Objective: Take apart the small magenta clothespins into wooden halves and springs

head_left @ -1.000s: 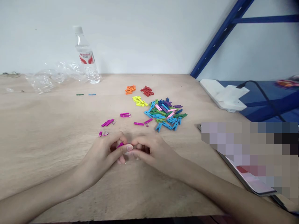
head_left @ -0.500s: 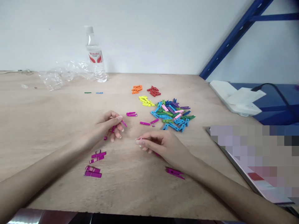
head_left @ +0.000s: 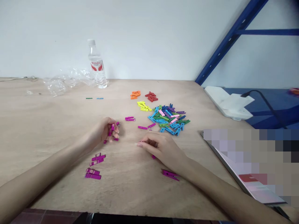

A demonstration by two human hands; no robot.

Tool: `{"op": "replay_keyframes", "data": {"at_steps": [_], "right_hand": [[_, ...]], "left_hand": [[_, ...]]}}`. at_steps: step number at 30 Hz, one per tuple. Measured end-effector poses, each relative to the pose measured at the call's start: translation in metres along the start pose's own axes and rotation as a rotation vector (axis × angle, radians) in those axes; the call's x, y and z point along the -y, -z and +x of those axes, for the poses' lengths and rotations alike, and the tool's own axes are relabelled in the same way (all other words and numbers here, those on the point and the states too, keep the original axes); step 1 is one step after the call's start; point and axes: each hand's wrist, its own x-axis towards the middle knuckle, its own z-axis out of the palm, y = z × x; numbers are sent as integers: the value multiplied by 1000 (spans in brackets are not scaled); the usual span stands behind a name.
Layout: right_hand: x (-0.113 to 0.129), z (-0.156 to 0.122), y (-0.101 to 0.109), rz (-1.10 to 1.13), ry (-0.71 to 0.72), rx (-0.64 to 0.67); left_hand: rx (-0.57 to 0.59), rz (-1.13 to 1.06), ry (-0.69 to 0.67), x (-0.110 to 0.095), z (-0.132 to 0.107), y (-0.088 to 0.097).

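My left hand (head_left: 107, 130) is curled with magenta clothespin pieces (head_left: 112, 127) in its fingers. More magenta bits show just below and beside its fingertips. My right hand (head_left: 163, 146) hovers low with thumb and forefinger pinched; what sits between them is too small to make out. Under its palm a magenta piece (head_left: 153, 156) peeks out. Closer to me on the right lies an assembled magenta clothespin (head_left: 170, 175). Flat magenta clothespin halves (head_left: 92, 176) with springs lie at lower left. Beyond my hands are a magenta pair (head_left: 130, 119) and two separated halves (head_left: 142, 127).
A mixed heap of clothespins (head_left: 169, 118) lies right of centre, with yellow (head_left: 144, 106), orange (head_left: 135, 94) and red (head_left: 151, 96) groups behind. Toward the wall stand a water bottle (head_left: 97, 67) and crumpled clear plastic (head_left: 63, 82). A laptop edge (head_left: 224, 166) and white device (head_left: 229, 104) are at right.
My left hand has drawn back left, its fingers curling in; the magenta piece it held out at the fingertips is now closer to the palm. My right hand stays pinched. The view has tilted slightly.
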Motion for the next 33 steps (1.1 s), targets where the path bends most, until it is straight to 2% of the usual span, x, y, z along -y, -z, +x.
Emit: {"op": "replay_keyframes", "data": {"at_steps": [8,13,16,23,28,33], "right_hand": [[3,-1,5,19,-55,-30],[-7,3,12,50,-110,-202],[-10,6,17,55,-131,-259],[-19,10,25,-16,-143,-229],[-26,5,32,-98,-123,-140],[-30,6,32,-168,-75,-124]], "left_hand": [[27,-71,19,-1,-1,4],[-8,17,-72,2,0,4],[-52,100,-156,2,0,2],[-121,388,-390,15,-2,-2],[-44,731,-494,25,-2,-13],[-1,1027,-532,22,5,-30]]}}
